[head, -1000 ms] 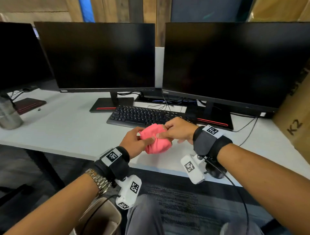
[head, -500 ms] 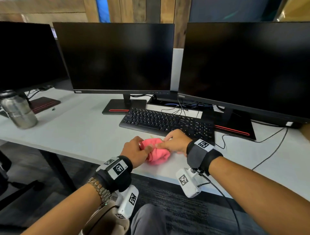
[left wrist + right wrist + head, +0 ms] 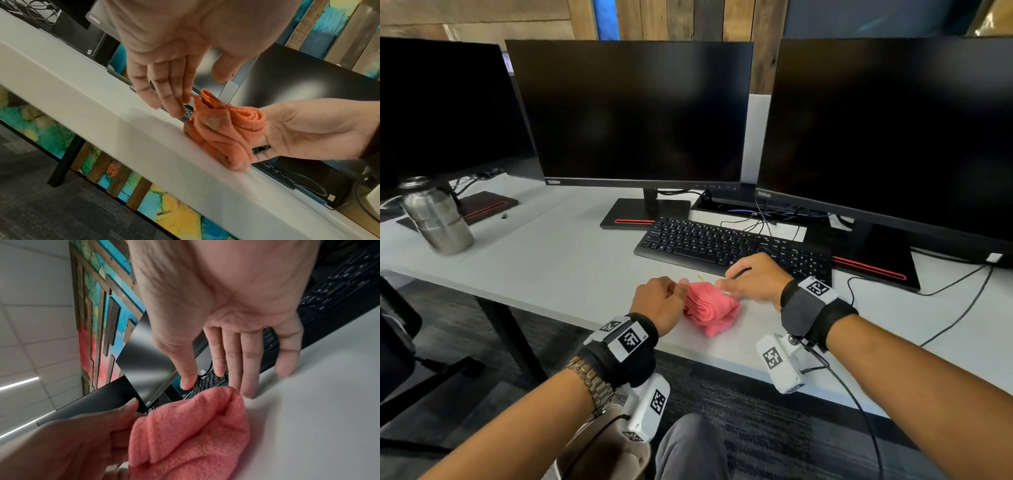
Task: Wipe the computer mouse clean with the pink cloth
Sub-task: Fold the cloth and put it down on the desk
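The pink cloth (image 3: 710, 308) lies bunched and rolled on the white desk (image 3: 551, 267) near its front edge, between my hands. My left hand (image 3: 661, 301) is at its left, with loose fingers (image 3: 174, 100) touching a corner of the cloth (image 3: 222, 129) and the thumb held apart. On the other side my right hand (image 3: 753, 281) has straight fingers (image 3: 246, 369) whose tips meet the cloth (image 3: 189, 426). In the left wrist view its open palm (image 3: 308, 129) stands against the bundle. I cannot make out the computer mouse; only a small dark shape (image 3: 261, 148) shows by the right palm.
A black keyboard (image 3: 722, 243) sits just behind the hands. Three dark monitors (image 3: 633, 113) stand along the back. At the far left is a steel bottle (image 3: 438, 219). Black cables (image 3: 955, 308) trail across the desk on the right.
Both hands held the bunched cloth up over the desk edge; they lowered it onto the desk and loosened their grip. The view has swung right and closer.
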